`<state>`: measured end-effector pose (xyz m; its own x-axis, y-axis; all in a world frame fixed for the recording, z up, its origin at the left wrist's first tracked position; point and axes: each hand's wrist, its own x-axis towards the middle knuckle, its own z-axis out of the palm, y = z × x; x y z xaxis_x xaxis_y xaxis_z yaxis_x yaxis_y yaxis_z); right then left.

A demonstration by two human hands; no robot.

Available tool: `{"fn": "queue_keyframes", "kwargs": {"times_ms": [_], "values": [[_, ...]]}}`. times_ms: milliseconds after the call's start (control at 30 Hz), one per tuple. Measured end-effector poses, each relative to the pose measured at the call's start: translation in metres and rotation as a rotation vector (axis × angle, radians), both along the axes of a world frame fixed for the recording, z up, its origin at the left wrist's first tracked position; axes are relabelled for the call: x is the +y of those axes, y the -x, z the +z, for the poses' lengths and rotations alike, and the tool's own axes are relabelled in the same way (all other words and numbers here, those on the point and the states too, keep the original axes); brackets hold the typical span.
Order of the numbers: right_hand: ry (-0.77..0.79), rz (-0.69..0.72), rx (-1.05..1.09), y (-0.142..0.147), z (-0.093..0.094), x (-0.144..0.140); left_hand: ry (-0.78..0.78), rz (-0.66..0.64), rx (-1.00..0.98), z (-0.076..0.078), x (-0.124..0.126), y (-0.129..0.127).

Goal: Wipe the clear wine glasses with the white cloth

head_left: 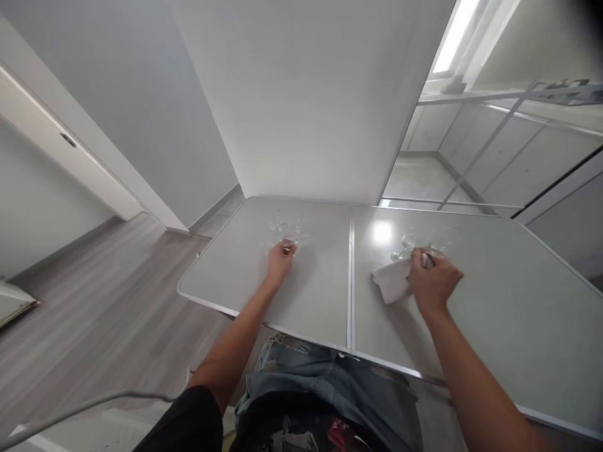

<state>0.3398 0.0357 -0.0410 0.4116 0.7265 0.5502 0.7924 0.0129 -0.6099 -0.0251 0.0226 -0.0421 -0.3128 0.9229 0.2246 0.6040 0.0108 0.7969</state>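
Observation:
My left hand [281, 258] is closed in a pinch at the near side of a clear glass [285, 227] on the left half of the table. The glass is see-through and blurred, so its full shape is hard to make out. Over the right half, my right hand [434, 276] grips a folded white cloth [392, 280], which hangs out to the left of the fingers. Just beyond that hand is more clear glassware [409, 242], partly hidden by the fingers. I cannot tell whether the right fingers touch it.
The pale folding table [315, 295] has a metal rim and a centre seam [351, 276]. A white panel [306, 113] rises behind it. At the right is a glazed partition [475, 144]. A grey cable [108, 397] runs at the lower left.

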Motion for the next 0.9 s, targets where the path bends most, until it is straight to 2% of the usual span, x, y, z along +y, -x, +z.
{"fn": "queue_keyframes", "kwargs": {"times_ms": [67, 167, 267, 367, 467, 633, 800, 900], "values": [[0.046, 0.212, 0.071, 0.052, 0.012, -0.007, -0.003, 0.115, 0.037, -0.002, -0.003, 0.039], [0.236, 0.553, 0.197, 0.138, 0.017, -0.010, 0.025, 0.170, 0.058, -0.009, 0.001, 0.071], [0.439, 0.680, 0.236, 0.208, 0.011, -0.004, 0.033, 0.136, 0.058, -0.018, 0.008, 0.080], [0.424, 0.741, 0.115, 0.250, 0.002, 0.006, 0.035, 0.119, 0.079, -0.027, 0.012, 0.082], [0.458, 0.746, 0.051, 0.271, -0.006, 0.011, 0.025, 0.132, 0.117, -0.034, 0.014, 0.084], [0.489, 0.749, 0.059, 0.285, -0.017, 0.011, -0.013, 0.139, 0.115, -0.039, 0.015, 0.089], [0.482, 0.775, 0.122, 0.286, -0.020, 0.014, 0.018, 0.135, 0.074, -0.035, 0.015, 0.089], [0.468, 0.831, 0.217, 0.274, -0.018, 0.019, 0.034, 0.147, 0.094, -0.032, 0.013, 0.090]]}}
